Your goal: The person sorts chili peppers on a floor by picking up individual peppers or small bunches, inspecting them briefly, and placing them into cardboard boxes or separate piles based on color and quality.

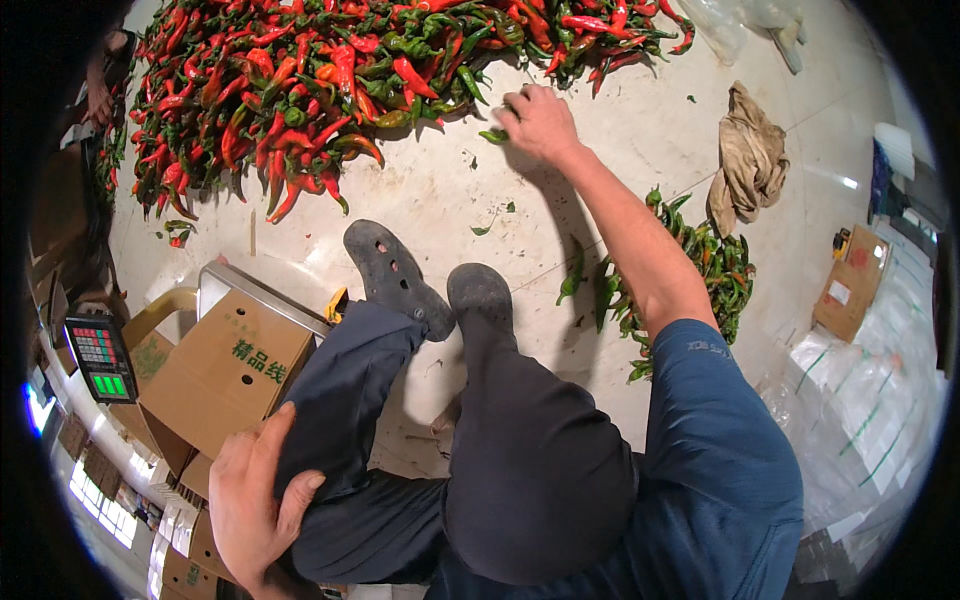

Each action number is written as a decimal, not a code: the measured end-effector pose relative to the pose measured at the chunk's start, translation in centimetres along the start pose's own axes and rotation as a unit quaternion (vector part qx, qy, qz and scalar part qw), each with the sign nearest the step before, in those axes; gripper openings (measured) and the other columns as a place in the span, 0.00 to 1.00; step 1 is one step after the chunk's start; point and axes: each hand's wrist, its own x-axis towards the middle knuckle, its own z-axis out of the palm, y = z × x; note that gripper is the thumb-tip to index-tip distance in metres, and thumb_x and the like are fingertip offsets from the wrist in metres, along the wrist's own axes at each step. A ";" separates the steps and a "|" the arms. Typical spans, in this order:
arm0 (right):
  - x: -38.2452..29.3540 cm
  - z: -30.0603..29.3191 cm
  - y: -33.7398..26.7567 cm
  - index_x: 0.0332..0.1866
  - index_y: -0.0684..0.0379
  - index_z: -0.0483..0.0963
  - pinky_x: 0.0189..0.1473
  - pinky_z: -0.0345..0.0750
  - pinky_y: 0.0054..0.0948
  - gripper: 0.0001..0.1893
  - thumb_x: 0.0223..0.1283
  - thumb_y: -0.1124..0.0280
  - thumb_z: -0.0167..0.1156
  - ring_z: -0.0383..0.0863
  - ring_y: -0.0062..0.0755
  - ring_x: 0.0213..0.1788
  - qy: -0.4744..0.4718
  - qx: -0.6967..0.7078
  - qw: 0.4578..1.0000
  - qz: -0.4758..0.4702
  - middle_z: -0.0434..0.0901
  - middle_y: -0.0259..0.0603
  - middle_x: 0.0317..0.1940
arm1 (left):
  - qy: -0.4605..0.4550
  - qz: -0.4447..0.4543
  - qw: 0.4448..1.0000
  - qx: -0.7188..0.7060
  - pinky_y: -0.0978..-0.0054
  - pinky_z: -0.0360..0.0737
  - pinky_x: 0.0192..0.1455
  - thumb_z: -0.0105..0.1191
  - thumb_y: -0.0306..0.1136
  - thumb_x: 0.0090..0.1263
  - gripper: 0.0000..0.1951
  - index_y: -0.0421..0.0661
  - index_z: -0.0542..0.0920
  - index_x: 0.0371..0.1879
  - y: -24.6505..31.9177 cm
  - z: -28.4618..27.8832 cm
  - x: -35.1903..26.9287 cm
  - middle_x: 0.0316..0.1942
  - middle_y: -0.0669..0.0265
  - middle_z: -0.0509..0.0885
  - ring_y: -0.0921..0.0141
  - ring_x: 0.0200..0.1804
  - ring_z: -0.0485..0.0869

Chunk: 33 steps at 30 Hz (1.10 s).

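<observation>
My right hand (536, 124) reaches out over the pale floor at the near edge of a large heap of red and green chili peppers (330, 75). A green pepper (493, 136) lies at its fingertips; whether the blurred fingers grip it I cannot tell. My left hand (259, 487) rests on my dark trouser leg by the knee, holding nothing, thumb apart from the fingers. Under and beyond my right forearm is a smaller pile of mostly green peppers (709, 262), with a loose green pepper (572, 277) to its left.
A cardboard box (225, 360) sits on a metal-edged scale at left, beside a lit display (101, 358). A crumpled tan cloth (750, 161) lies on the floor at right, near clear plastic bags (862, 405) and a small carton (851, 285). Another person's hand (99, 97) shows at far left.
</observation>
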 end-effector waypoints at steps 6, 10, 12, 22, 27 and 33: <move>-5.1 0.5 -3.6 0.68 0.60 0.68 0.65 0.62 0.59 0.49 0.52 0.28 0.58 0.60 0.54 0.72 -0.044 -0.117 0.987 -0.101 0.65 0.53 0.70 | 0.018 0.013 1.000 -0.022 0.59 0.77 0.47 0.63 0.47 0.64 0.31 0.38 0.76 0.62 -0.3 0.5 0.4 0.43 0.52 0.84 0.50 0.43 0.81; -9.6 1.4 -6.0 0.72 0.61 0.63 0.72 0.53 0.64 0.54 0.48 0.28 0.62 0.54 0.56 0.77 -0.093 -0.085 0.988 -0.092 0.60 0.55 0.73 | -0.019 -0.021 0.999 -0.044 0.62 0.77 0.57 0.62 0.47 0.66 0.33 0.37 0.73 0.66 -0.6 0.3 0.3 0.49 0.49 0.85 0.52 0.51 0.84; -11.7 1.9 -7.6 0.73 0.61 0.62 0.72 0.52 0.65 0.54 0.47 0.31 0.65 0.53 0.56 0.77 -0.108 -0.078 0.988 -0.076 0.59 0.54 0.74 | -0.021 -0.027 0.998 -0.048 0.61 0.77 0.57 0.62 0.46 0.66 0.33 0.38 0.73 0.66 -0.5 0.3 0.5 0.49 0.49 0.85 0.52 0.51 0.84; -7.7 4.2 -0.8 0.61 0.62 0.72 0.66 0.63 0.45 0.24 0.62 0.62 0.63 0.68 0.47 0.69 0.145 -0.014 0.986 -0.079 0.73 0.47 0.64 | 0.013 -0.026 0.998 -0.050 0.59 0.77 0.52 0.63 0.45 0.65 0.31 0.40 0.75 0.63 -1.3 0.9 0.4 0.46 0.52 0.85 0.50 0.48 0.83; -3.7 2.7 3.2 0.67 0.62 0.67 0.65 0.62 0.49 0.35 0.59 0.54 0.65 0.65 0.51 0.69 0.237 -0.017 0.970 0.050 0.69 0.56 0.64 | 0.015 -0.023 0.997 -0.072 0.60 0.78 0.53 0.64 0.44 0.65 0.30 0.39 0.75 0.62 -1.9 0.6 0.4 0.46 0.51 0.85 0.50 0.47 0.83; -2.2 2.5 3.5 0.70 0.54 0.68 0.67 0.57 0.56 0.34 0.60 0.49 0.61 0.63 0.54 0.68 0.236 -0.083 0.962 0.106 0.67 0.60 0.64 | -0.003 -0.039 0.992 -0.120 0.63 0.77 0.57 0.61 0.47 0.68 0.33 0.36 0.73 0.65 -3.0 0.5 0.0 0.47 0.49 0.85 0.55 0.49 0.84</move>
